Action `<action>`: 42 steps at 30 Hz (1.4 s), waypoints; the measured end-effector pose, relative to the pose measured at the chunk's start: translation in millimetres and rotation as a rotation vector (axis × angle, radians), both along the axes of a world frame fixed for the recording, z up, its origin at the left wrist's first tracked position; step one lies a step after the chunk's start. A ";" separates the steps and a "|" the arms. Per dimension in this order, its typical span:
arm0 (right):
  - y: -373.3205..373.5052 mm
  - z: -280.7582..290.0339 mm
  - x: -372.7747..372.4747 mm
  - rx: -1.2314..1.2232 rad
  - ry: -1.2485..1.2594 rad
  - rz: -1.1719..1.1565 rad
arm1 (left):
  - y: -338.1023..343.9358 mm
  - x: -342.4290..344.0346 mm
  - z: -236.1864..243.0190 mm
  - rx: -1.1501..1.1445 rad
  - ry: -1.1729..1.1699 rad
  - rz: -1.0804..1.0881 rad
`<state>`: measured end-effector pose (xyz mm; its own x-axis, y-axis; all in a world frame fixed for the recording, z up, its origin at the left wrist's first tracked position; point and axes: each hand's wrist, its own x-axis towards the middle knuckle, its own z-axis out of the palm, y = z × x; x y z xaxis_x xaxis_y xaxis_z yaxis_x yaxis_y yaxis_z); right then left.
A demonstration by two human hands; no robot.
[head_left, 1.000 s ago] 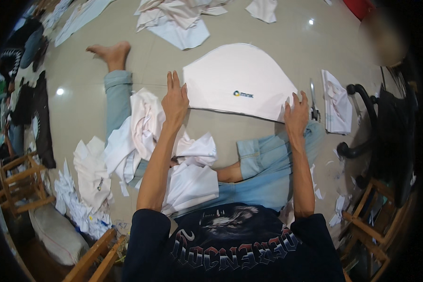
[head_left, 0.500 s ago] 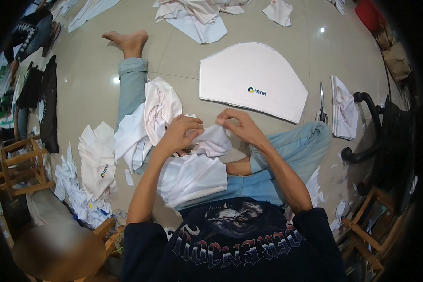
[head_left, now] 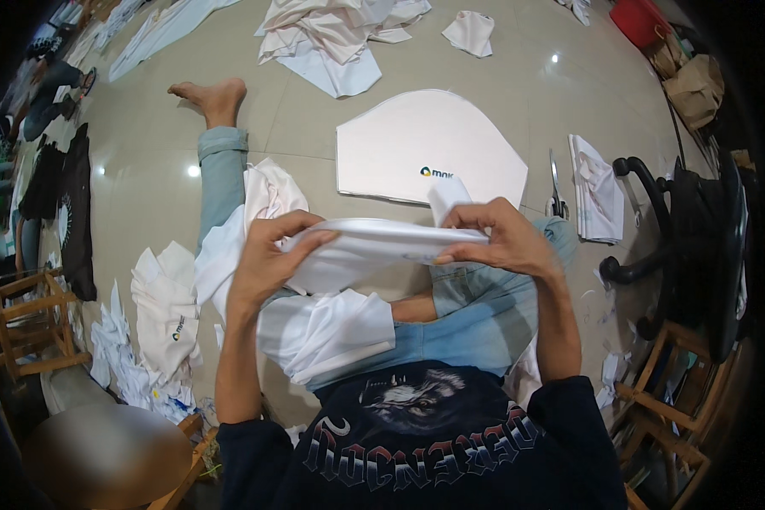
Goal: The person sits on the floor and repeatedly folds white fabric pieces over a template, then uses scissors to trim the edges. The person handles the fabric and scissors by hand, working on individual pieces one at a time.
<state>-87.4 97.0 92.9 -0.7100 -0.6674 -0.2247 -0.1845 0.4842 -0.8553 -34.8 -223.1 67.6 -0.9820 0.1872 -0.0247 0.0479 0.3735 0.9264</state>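
Note:
My left hand (head_left: 277, 255) and my right hand (head_left: 495, 245) pinch a white cloth (head_left: 369, 245) stretched between them above my lap, its upper edge folded and a faint mark near the right. A loose end rises by my right fingers. Beyond it lies a pale, curved-top flat piece (head_left: 408, 136) with a small printed logo. Crumpled white cloth (head_left: 323, 331) covers part of my lap, and more (head_left: 272, 187) lies over my outstretched left leg.
Scissors (head_left: 555, 185) and folded cloth (head_left: 597, 191) lie right, beside a black chair (head_left: 697, 246) and wooden frames (head_left: 667, 374). Cloth piles (head_left: 323, 42) lie ahead; scraps (head_left: 123, 357), dark garments (head_left: 76, 212) and a wooden stool (head_left: 34, 323) are left, with another person (head_left: 47, 93) farther off.
My hands left the flat piece, came down to the lap cloths, and now hold a white cloth raised and drawn out sideways between them.

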 end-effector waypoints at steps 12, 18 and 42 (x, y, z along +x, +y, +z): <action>96.8 -20.5 14.0 0.188 0.771 -0.639 | 9.2 -28.2 29.3 -0.490 0.291 -0.266; 104.9 -40.0 17.6 0.024 0.609 -0.904 | 22.3 -43.7 11.8 -0.417 0.440 0.013; 143.2 -79.3 -81.8 -0.330 0.260 -1.130 | 44.5 -162.4 -54.4 0.156 0.361 0.226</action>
